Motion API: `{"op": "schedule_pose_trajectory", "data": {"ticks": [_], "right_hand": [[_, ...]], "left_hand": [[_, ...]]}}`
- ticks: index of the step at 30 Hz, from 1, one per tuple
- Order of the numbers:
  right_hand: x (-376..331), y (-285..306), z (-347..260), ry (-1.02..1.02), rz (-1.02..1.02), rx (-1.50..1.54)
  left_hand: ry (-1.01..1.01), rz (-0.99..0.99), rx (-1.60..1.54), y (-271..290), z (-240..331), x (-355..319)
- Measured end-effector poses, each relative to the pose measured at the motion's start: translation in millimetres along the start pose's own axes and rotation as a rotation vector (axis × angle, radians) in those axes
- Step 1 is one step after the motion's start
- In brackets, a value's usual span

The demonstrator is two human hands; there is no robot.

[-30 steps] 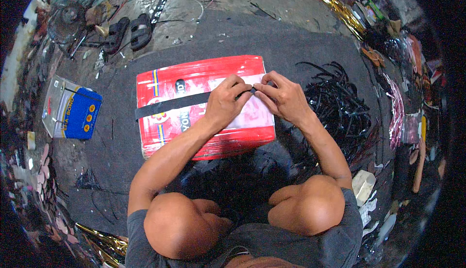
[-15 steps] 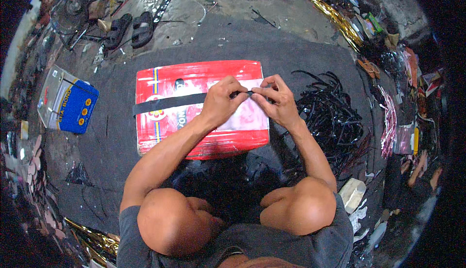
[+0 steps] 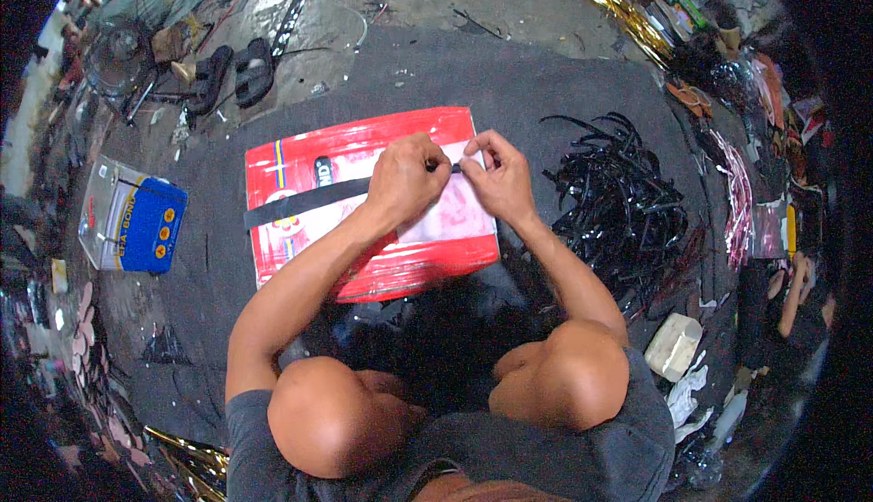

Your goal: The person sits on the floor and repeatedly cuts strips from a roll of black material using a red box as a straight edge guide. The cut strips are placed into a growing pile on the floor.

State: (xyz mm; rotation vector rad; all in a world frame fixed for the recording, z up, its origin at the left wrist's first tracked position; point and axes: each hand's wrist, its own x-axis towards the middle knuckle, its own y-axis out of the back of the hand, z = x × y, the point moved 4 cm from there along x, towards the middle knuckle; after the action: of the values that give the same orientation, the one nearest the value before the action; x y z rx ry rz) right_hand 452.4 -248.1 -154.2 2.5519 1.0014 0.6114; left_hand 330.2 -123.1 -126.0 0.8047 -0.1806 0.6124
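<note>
In front of me lies a red and white rectangular package (image 3: 409,270) with a shiny plastic surface. A flat black strip (image 3: 309,200) runs across its top from the left edge to my hands. My left hand (image 3: 407,179) is closed on the strip with curled fingers, resting over the package's middle. Close by on the right, my right hand (image 3: 498,177) pinches the strip between thumb and fingertips near the package's right edge. A short dark bit of strip shows between the two hands. The part under my left fingers is hidden.
A tangled heap of glossy black strips (image 3: 623,202) lies right of the package. On the left stands a clear and blue container (image 3: 150,225). Black sandals (image 3: 255,73) sit at the far left, gold strips (image 3: 618,15) far right. A pale block (image 3: 674,347) is near my right knee.
My left fist has curled tighter, and the hands sit slightly closer together on the strip. The whole view has shifted and turned a little, so the package appears tilted.
</note>
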Motion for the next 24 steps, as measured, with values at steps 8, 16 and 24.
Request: {"op": "schedule_pose_trajectory", "data": {"ticks": [8,16,24], "right_hand": [[-18.9,14.0,-2.3,-0.005,0.002,-0.011],[-33.2,0.0,35.9,-0.617,-0.213,1.069],[17.9,12.3,-12.3,-0.04,0.069,-0.258]], "left_hand": [[-0.079,0.043,-0.18,-20.0,11.5,-5.0],[-0.108,0.066,-0.261,-28.4,15.7,-0.7],[-0.13,0.084,-0.242,-29.2,10.7,-2.4]]}}
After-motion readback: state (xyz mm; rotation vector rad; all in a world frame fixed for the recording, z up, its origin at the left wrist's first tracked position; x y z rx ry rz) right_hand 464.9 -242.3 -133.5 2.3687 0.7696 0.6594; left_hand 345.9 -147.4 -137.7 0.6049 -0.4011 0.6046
